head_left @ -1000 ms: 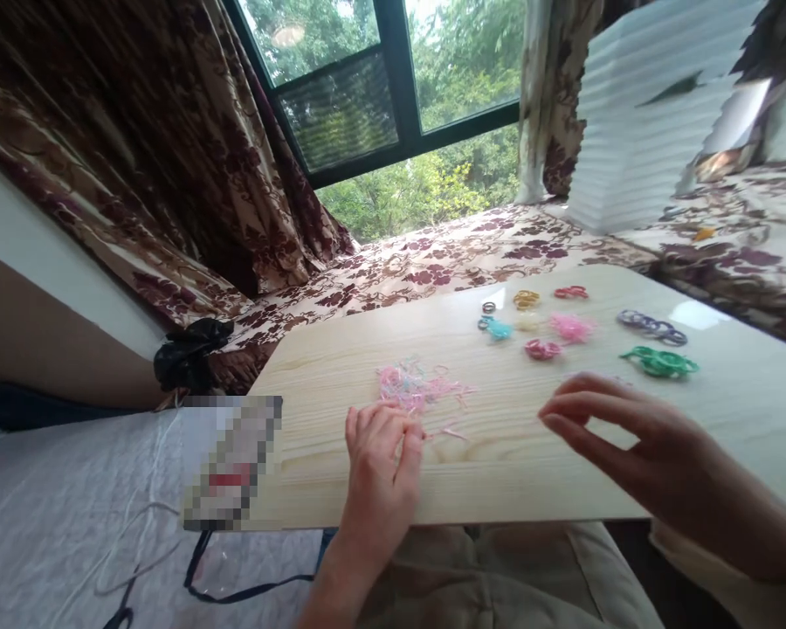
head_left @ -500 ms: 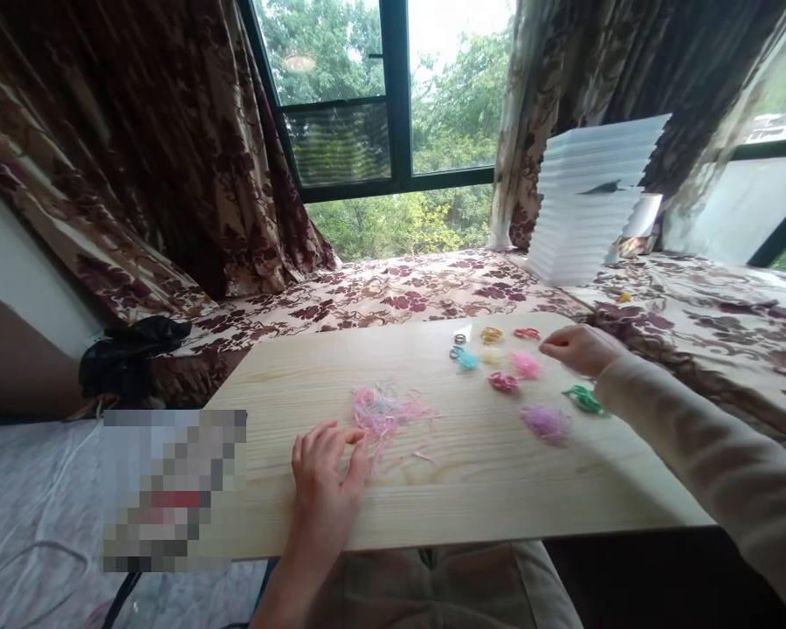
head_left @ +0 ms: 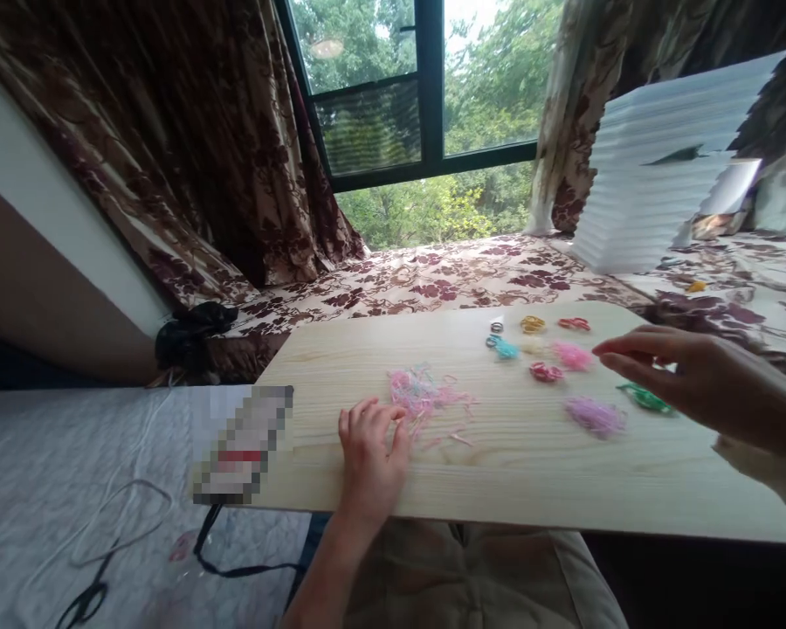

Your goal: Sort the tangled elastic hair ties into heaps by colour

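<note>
My left hand (head_left: 373, 445) rests on the table with its fingers apart, beside a loose pile of thin pink, lilac and pale blue bands (head_left: 419, 391) that look like small elastics. My right hand (head_left: 681, 367) hovers over the right side, thumb and fingertips brought together; anything between them is too small to make out. Its tips are just right of a bright pink bundle (head_left: 572, 355). Near it lie a green bundle (head_left: 648, 398), a lilac bundle (head_left: 596, 417), a dark pink one (head_left: 546, 372) and a red one (head_left: 574, 323).
Yellow (head_left: 533, 324), light blue (head_left: 503, 348) and grey (head_left: 496, 328) bundles sit farther back on the wooden table (head_left: 341, 349). A blurred-out flat object (head_left: 242, 450) lies at the left edge. A stack of white foam sheets (head_left: 655, 183) stands behind, on a floral-covered ledge (head_left: 432, 275).
The view has swung left, shifting everything rightward. My right hand has turned, and its fingers are straighter than before. My left hand stays beside the mixed pile.
</note>
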`<action>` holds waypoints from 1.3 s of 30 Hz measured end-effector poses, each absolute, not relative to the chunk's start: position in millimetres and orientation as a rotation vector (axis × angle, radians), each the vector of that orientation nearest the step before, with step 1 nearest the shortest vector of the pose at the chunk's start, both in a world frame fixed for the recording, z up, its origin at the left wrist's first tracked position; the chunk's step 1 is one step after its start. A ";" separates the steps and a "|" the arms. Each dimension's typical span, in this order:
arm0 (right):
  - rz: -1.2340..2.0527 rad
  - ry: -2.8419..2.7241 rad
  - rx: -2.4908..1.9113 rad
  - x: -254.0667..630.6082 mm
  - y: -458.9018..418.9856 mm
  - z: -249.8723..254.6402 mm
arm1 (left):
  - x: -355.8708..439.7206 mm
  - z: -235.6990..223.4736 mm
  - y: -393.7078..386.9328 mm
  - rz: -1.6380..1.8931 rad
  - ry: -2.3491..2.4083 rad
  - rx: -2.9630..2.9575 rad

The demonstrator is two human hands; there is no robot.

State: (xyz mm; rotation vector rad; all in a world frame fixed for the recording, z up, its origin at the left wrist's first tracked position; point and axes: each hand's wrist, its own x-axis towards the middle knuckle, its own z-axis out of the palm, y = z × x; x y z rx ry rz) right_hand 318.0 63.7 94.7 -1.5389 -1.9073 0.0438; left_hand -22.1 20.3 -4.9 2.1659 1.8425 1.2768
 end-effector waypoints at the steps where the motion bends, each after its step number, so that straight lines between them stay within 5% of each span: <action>1: 0.100 -1.978 -1.466 306.3 52.2 89.2 | -20.9 -2.5 19.4 1.266 1.852 2.167; 12: 0.527 -2.077 -1.211 200.2 36.8 18.5 | -16.0 -2.0 13.5 1.204 1.854 2.175; 39: 0.328 -2.249 -1.525 184.3 28.0 16.8 | -15.0 -1.7 9.4 1.067 1.746 2.311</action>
